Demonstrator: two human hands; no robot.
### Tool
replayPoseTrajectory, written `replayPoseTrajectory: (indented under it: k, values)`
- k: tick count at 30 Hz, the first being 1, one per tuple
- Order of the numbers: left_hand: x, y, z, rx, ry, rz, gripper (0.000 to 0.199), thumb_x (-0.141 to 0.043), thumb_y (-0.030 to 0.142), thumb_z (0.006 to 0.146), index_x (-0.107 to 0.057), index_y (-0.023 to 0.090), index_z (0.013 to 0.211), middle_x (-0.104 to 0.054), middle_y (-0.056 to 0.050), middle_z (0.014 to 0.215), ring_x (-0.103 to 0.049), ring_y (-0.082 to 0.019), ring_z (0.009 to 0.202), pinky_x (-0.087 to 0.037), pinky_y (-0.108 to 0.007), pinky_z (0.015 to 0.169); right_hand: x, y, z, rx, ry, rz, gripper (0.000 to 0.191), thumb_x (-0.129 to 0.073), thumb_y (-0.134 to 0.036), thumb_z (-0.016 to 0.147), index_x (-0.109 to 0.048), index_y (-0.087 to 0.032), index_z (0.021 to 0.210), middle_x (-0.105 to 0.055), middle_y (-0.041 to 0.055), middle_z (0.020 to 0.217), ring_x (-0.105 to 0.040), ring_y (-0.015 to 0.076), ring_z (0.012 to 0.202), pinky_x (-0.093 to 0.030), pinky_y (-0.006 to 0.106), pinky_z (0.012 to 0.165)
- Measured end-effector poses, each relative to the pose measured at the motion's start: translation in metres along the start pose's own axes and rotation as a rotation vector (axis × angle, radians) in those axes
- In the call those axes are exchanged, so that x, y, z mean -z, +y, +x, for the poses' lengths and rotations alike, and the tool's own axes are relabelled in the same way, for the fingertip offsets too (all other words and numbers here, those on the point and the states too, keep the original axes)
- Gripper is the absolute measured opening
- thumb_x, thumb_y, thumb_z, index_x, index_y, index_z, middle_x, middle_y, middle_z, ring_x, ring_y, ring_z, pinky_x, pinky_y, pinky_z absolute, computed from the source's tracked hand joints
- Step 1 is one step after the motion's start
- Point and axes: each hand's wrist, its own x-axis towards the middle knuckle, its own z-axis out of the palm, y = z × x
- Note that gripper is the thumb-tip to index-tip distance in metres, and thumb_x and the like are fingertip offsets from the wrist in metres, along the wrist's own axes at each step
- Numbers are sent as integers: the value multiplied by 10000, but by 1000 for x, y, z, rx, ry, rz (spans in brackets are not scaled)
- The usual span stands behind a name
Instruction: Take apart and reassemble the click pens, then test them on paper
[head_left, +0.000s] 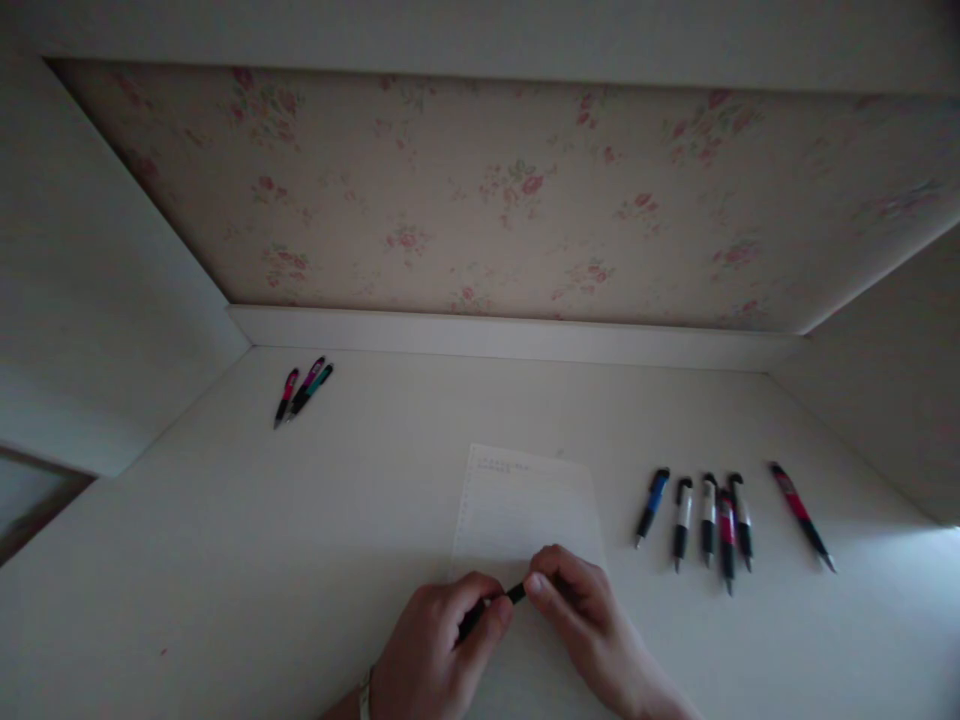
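Above the lower part of a sheet of paper [532,510], both my hands are closed on one dark pen [516,593]. My left hand [446,640] pinches its body between thumb and fingers. At the other end, the fingertips of my right hand [581,620] grip it. Only a short black stretch shows between the hands, and a dark part shows inside my left grip; the rest is hidden. The paper is punched along its left edge and has faint writing near the top.
Several pens lie right of the paper, among them a blue pen [652,507] and a white pen [683,524]. A red pen [802,515] lies farther right. Three pens, one of them pink [286,398], rest at the back left. White panels and a floral wall [450,200] enclose the desk [300,550].
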Motion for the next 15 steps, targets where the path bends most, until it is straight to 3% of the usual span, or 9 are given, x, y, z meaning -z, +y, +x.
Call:
replayPoseTrajectory:
  k: [5, 10, 15]
  values:
    - [1, 1, -2, 6, 25, -81, 383, -479, 483, 980, -698, 191, 863, -662, -34, 666, -585, -165, 601, -378, -245, 559, 0, -2, 2, -64, 55, 149, 433, -633, -589, 872, -598, -195, 694, -497, -16, 624, -436, 140, 589, -357, 254, 527]
    - [3, -1, -3, 51, 104, -184, 269, -578, 441, 923, -661, 210, 1033, -676, -34, 797, -601, -179, 697, -432, -237, 620, 3, -1, 5, -112, 111, 343, 372, -692, -557, 847, -639, -192, 794, -477, -39, 609, -397, 117, 541, -319, 244, 493]
    - [4, -2, -1, 21, 42, -217, 244, -525, 433, 967, -617, 207, 962, -673, -29, 797, -608, -177, 736, -438, -245, 681, 4, 2, 8, -138, 168, 497, 329, -769, -502, 804, -675, -194, 872, -502, -47, 591, -441, 111, 520, -345, 238, 496]
